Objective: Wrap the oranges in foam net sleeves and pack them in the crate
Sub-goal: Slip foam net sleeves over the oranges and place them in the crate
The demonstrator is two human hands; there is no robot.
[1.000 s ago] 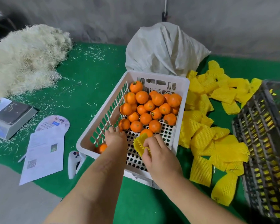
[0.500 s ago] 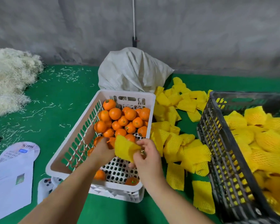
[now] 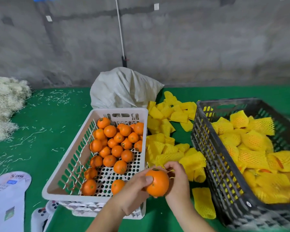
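My left hand grips a bare orange above the near right corner of the white crate, thumb on its front. My right hand cups the orange's right side and pinches a yellow foam net sleeve, of which only scraps show behind the fruit. Several loose oranges lie in the white crate. The dark crate on the right holds several oranges wrapped in yellow sleeves.
Loose yellow sleeves are heaped between the two crates, one lying flat near my right wrist. A white sack stands behind the white crate. A pale shredded-fibre pile, papers and a game controller lie on the left of the green mat.
My left hand has lifted an orange out of the white crate and brought it to my right hand. The sleeve, earlier spread in front, is now mostly hidden behind the orange. The view has shifted right.
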